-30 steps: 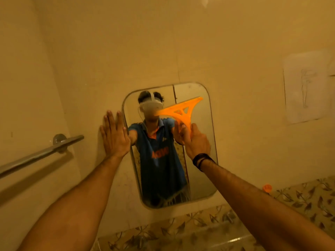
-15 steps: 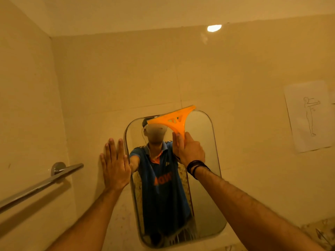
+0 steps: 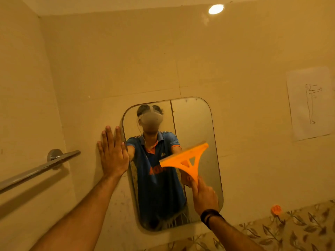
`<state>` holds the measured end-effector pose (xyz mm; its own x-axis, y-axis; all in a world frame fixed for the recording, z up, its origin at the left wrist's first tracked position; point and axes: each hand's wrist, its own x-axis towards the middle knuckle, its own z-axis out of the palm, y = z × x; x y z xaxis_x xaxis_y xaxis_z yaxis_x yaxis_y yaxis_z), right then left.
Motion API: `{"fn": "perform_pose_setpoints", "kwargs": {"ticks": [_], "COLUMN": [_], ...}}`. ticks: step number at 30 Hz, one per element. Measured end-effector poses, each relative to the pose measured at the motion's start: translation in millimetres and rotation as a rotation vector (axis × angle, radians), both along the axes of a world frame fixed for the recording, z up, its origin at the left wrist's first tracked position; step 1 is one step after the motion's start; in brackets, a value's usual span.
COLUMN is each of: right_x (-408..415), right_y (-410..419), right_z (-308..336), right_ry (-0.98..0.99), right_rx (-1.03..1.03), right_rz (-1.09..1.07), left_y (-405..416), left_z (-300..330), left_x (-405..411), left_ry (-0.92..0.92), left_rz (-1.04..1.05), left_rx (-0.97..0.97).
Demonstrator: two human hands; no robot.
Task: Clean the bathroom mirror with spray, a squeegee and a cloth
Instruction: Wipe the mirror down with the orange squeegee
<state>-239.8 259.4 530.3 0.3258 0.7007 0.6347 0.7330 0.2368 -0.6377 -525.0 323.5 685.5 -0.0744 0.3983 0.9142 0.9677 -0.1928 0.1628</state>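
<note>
A rounded rectangular mirror (image 3: 195, 127) hangs on the beige wall and reflects a person in a blue shirt. My right hand (image 3: 204, 196) grips the handle of an orange squeegee (image 3: 186, 160). Its blade lies tilted across the middle of the mirror, right end higher. My left hand (image 3: 113, 153) presses flat on the wall at the mirror's left edge, fingers straight and pointing up. No spray bottle or cloth is in view.
A chrome towel bar (image 3: 36, 171) juts from the left wall. A paper sheet with a figure drawing (image 3: 308, 104) is stuck on the wall at right. A small orange round object (image 3: 276, 209) sits above leaf-patterned tiles (image 3: 290, 232). A ceiling light (image 3: 215, 9) glows above.
The squeegee went up to the mirror's top edge, then came down to the mirror's middle and shifted right. My left hand stayed flat on the wall.
</note>
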Motion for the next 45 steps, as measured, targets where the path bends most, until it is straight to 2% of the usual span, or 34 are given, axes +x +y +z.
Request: {"fn": "perform_pose_setpoints", "kwargs": {"ticks": [3,6,9,12,17,22,26,31,34,40,45], "right_x": [4,2,-5,-7,-3,2,6,10,10,11,12], "right_y": [-10,-16,-21,-25,-19,-9,0,-11,-35,-55,-45], "right_z": [-7,13,62,125,181,137,60,-51,-93,-94,-30], "right_ry": [-0.029,-0.01,0.082,0.084,0.003,0.014,0.058,0.051,0.04,0.038,0.054], "right_rx": [-0.002,0.081,0.165,0.217,0.143,0.109,0.098,-0.073,-0.16,-0.151,0.016], "right_rz": [-0.01,-0.001,0.062,0.071,0.003,0.033,0.058,0.022,0.004,0.01,0.008], "left_y": [-3,-4,-3,-1,3,2,2,8,12,9,5], "left_z": [-1,-1,-3,-4,-4,-7,-10,-12,-13,-16,-31], "left_x": [1,2,2,2,1,3,4,4,6,7,10], "left_ry": [0.011,0.006,-0.003,-0.004,-0.014,-0.021,-0.028,-0.055,-0.077,-0.09,-0.11], "left_rz": [0.009,0.026,0.042,0.046,0.046,0.051,0.065,0.093,0.12,0.117,0.129], "left_rx": [-0.01,-0.009,-0.017,-0.022,-0.013,0.011,0.035,0.051,0.065,0.074,0.064]}}
